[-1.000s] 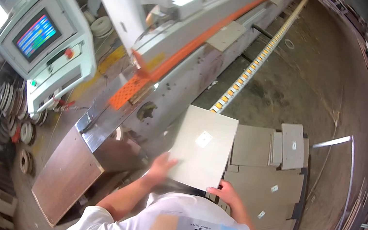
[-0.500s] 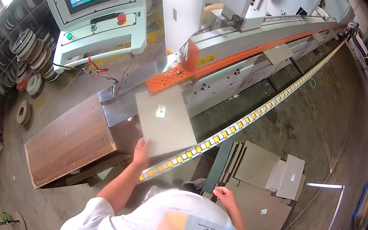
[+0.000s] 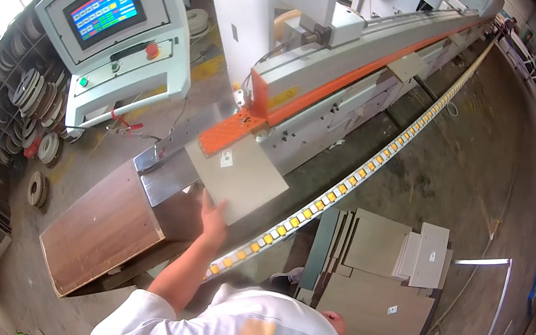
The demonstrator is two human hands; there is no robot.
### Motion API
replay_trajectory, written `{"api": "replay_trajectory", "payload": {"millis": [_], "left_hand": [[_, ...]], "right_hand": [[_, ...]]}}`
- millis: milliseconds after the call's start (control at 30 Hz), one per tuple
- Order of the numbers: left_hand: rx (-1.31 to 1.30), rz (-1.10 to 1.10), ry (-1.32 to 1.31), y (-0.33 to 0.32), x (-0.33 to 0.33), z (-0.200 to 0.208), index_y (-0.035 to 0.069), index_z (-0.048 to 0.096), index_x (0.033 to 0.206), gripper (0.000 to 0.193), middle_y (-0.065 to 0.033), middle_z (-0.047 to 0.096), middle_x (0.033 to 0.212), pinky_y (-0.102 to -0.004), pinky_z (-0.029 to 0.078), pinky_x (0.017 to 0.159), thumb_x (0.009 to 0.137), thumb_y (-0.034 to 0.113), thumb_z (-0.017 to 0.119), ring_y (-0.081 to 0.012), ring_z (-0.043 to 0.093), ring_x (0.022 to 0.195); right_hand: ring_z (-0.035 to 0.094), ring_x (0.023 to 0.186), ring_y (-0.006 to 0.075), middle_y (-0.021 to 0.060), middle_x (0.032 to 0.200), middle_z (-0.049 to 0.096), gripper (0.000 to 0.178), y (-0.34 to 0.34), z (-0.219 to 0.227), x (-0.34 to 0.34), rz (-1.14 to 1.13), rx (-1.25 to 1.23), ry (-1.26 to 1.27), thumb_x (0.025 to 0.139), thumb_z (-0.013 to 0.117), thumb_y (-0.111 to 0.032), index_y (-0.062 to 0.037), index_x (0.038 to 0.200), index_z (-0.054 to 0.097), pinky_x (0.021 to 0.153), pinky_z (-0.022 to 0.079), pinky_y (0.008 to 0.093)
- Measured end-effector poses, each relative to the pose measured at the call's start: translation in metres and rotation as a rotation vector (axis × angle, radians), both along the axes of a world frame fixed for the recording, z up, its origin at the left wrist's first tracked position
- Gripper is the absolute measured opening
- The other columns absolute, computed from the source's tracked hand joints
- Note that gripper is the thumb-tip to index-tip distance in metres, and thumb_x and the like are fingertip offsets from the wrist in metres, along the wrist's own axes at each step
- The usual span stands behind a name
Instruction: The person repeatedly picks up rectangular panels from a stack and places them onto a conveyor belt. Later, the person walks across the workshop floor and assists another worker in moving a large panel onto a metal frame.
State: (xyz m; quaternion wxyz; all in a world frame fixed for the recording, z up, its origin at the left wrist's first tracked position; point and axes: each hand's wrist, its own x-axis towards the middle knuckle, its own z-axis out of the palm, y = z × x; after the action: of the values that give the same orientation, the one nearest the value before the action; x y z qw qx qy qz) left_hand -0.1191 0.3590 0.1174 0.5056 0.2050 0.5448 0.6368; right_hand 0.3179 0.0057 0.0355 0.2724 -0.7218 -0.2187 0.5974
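Observation:
A square beige panel with a small white label lies flat at the infeed of a long machine, its far corner under an orange perforated guard. My left hand grips its near left edge, thumb and fingers against the board. The shirt front partly hides my right hand, which hangs low beside a stack of similar panels. Its visible fingers are curled, with nothing seen in them.
A control console with a lit screen stands at the left. A brown wooden box sits below the metal infeed plate. The roller rail runs diagonally past my body. Edging rolls and a white metal frame flank the area.
The panel has turned slightly and sits further under the orange guard. My left hand has shifted along its near edge. My right hand has dropped back toward my body. The view has shifted a little.

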Motion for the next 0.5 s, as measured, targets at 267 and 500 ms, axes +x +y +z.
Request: {"api": "replay_trajectory", "payload": {"millis": [267, 500], "left_hand": [[-0.136, -0.051, 0.154, 0.07, 0.077, -0.021, 0.007, 0.033, 0.16, 0.071, -0.0126, 0.056, 0.14, -0.0334, 0.045, 0.093, 0.095, 0.001, 0.062, -0.0224, 0.057, 0.114], [-0.232, -0.294, 0.156, 0.096, 0.128, 0.021, 0.025, 0.024, 0.163, 0.07, -0.0064, 0.065, 0.12, -0.0264, 0.048, 0.055, 0.103, 0.012, 0.056, -0.0136, 0.062, 0.079]], "right_hand": [[0.062, 0.067, 0.0105, 0.0009, 0.077, 0.07, 0.022, -0.028, -0.046, 0.017, -0.106, -0.091, 0.045, 0.087, 0.082, -0.028, -0.0073, 0.093, 0.079, 0.061, 0.05, 0.0281], [0.064, 0.067, 0.0113, 0.0015, 0.077, 0.07, 0.022, -0.003, -0.068, 0.059, -0.162, -0.02, 0.034, 0.091, 0.078, -0.028, -0.0067, 0.096, 0.077, 0.061, 0.051, 0.0294]]}}
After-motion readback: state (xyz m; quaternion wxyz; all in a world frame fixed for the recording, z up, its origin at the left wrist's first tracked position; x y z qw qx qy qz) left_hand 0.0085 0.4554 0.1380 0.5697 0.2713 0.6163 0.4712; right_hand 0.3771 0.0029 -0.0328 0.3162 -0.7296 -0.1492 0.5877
